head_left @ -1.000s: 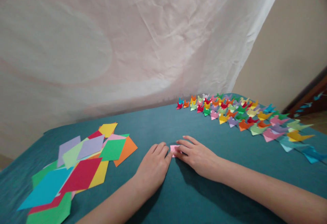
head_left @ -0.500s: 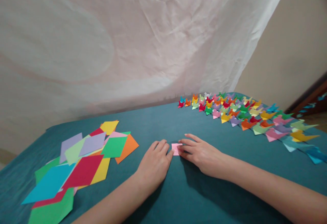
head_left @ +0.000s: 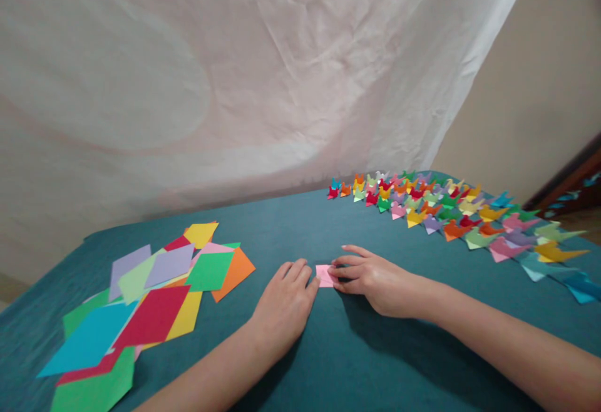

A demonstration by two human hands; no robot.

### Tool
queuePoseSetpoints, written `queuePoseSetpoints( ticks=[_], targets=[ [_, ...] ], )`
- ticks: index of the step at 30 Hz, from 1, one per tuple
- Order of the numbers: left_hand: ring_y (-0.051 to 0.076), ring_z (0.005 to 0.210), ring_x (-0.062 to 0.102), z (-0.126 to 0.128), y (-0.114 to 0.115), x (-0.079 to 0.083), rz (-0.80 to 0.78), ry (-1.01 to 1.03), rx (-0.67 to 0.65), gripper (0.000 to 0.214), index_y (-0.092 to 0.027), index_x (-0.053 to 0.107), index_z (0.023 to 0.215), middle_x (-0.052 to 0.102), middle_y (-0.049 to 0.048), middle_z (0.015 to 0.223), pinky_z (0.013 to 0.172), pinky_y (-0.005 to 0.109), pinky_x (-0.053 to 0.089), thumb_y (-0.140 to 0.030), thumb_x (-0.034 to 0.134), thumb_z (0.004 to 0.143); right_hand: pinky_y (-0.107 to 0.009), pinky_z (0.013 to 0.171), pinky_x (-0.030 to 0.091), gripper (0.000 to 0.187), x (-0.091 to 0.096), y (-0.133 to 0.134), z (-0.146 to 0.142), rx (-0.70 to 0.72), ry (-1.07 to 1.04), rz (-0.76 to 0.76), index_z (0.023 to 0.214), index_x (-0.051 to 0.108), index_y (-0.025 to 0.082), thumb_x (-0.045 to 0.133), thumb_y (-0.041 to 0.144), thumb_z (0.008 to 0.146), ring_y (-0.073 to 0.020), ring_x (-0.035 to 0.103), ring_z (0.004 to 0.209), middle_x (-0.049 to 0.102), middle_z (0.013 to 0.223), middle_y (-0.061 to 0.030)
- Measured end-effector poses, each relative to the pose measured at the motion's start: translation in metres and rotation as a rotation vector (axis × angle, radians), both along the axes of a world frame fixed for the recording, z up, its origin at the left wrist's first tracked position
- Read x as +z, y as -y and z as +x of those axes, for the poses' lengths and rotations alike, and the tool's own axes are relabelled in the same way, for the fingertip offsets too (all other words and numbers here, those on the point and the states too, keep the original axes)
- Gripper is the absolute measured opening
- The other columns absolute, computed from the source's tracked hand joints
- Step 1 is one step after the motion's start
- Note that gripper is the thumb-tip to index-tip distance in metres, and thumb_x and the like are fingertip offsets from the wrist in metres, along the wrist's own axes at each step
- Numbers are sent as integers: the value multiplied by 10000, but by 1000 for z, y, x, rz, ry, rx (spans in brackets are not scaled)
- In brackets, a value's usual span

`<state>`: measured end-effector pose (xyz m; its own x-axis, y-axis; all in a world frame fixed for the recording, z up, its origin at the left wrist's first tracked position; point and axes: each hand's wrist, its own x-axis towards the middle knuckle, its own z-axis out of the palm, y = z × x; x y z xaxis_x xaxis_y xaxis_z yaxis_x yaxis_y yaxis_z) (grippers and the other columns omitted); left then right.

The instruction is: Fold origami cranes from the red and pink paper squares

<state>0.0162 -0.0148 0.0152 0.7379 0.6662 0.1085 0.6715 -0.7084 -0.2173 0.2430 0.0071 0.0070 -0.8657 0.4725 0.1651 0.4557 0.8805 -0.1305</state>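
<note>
A small folded piece of pink paper (head_left: 323,276) lies on the teal cloth between my hands. My left hand (head_left: 287,296) rests flat on the cloth, its fingers stretched out and its thumb tip at the left edge of the paper. On the other side, my right hand (head_left: 370,279) has its thumb and forefinger closed on the paper's right part, which they hide. Its outer fingers extend above the cloth, free of the paper.
Loose sheets of coloured paper (head_left: 153,315) overlap in a spread pile at left. Rows of small folded paper birds (head_left: 454,230) stand at right. The teal cloth (head_left: 282,224) covers the table, and a pale curtain (head_left: 263,86) hangs behind it.
My right hand has shifted very slightly to the right, uncovering a little more of the pink paper. My left hand stays in nearly the same place.
</note>
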Motion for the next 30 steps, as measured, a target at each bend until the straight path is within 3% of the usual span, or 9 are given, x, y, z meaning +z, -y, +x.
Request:
queuePoseSetpoints(
  ticks=[11, 18, 30],
  targets=[
    [266, 1134, 425, -5, -5, -21, 27, 207, -77, 246, -141, 581, 1100, 551, 109, 1063, 925, 413, 400, -146, 429, 908, -443, 1082, 185, 319, -4, -3, 0, -7, -49, -2, 1034, 665, 215, 476, 89, 810, -198, 467, 1153, 631, 1153, -34],
    [255, 1101, 432, -1, 0, -16, -1, 204, -58, 293, -230, 552, 1178, 530, 92, 1110, 928, 432, 399, -184, 483, 897, -454, 1077, 193, 364, -6, -2, 2, -11, -65, 1, 1076, 652, 220, 483, 73, 789, -196, 470, 1150, 636, 1145, -43],
    [267, 1170, 409, -2, -3, -8, -1, 123, 13, 248, -201, 608, 1103, 563, 81, 1042, 985, 426, 333, -167, 526, 872, -452, 1084, 166, 316, -5, -3, 2, -14, -41, -24, 1023, 671, 216, 484, 90, 802, -199, 474, 1138, 636, 1147, -26]
  ],
)
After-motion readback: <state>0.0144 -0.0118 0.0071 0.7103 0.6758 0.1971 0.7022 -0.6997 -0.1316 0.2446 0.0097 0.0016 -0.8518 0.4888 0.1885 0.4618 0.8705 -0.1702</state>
